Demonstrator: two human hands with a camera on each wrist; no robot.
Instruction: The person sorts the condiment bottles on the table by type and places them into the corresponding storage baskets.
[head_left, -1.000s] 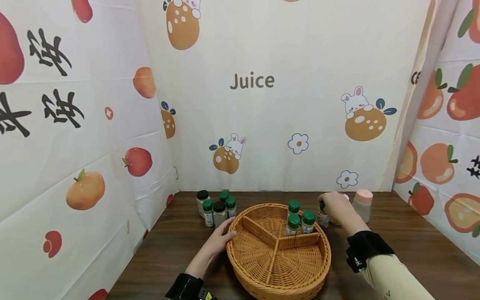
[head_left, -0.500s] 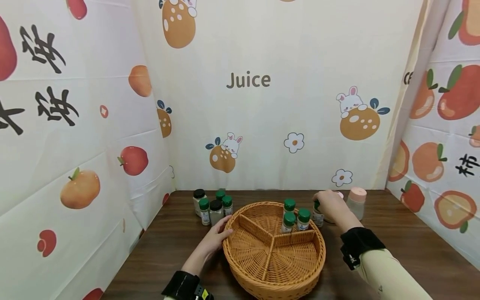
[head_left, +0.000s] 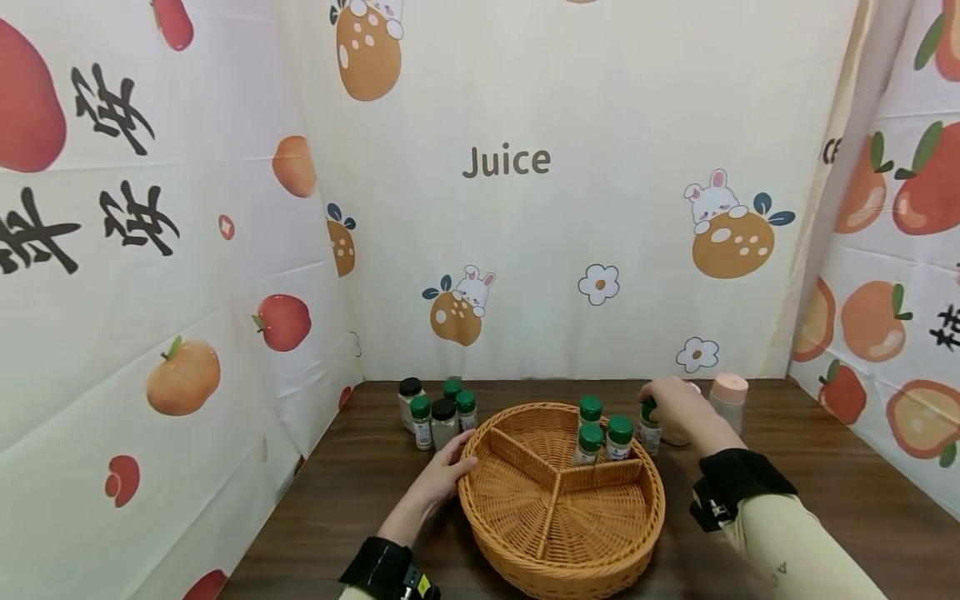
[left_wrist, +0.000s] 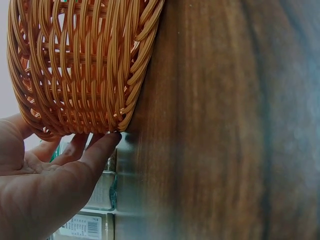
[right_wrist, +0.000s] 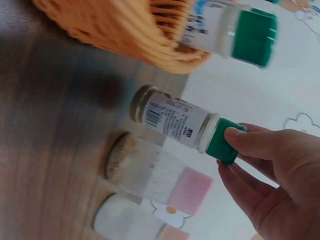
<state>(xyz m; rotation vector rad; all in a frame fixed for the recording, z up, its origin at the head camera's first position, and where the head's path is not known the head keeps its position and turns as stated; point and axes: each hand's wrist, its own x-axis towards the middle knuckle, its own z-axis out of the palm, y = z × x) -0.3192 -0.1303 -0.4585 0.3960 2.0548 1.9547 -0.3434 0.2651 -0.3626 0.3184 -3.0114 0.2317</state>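
A round wicker basket (head_left: 487,533) with three compartments stands on the table. My left hand (head_left: 438,473) rests against its left side. In the left wrist view, the fingers (left_wrist: 102,152) touch the woven outer wall. Beyond the basket's right rim, my right hand (head_left: 678,408) pinches the green lid of a spice jar (right_wrist: 175,120) between thumb and fingers. That jar has a white printed label and stands upright, its base close to the tabletop. The basket's back right compartment holds three green-lidded spice jars (head_left: 618,440).
Several jars with green or black lids (head_left: 444,421) stand behind my left hand. Right of the held jar are two clear jars, one with a pink lid (right_wrist: 192,190) and one with a peach lid (head_left: 729,388). Printed cloth (head_left: 525,250) encloses the table (head_left: 360,475).
The head view sways slightly left and back. Both hands keep nearly the same places, the left at the basket's side and the right on the spice jar's lid.
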